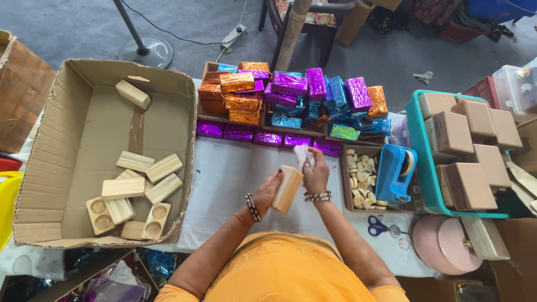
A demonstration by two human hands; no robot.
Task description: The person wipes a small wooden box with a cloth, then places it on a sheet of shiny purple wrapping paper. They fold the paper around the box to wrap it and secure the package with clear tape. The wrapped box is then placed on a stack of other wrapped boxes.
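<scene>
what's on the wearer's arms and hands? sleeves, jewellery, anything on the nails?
Bare forearms below an orange garment. Left hand: dark nail polish, with a dark beaded bangle and a thin orange one on the wrist. Right hand: a stack of dark-and-silver beaded bangles. No gloves.

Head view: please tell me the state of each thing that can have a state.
Left hand: holding wooden block, unwrapped.
Right hand: pinching white scrap.
Cardboard box: open, partly filled.
Foil-wrapped blocks: wrapped, stacked.
Scissors: closed, lying flat.
</scene>
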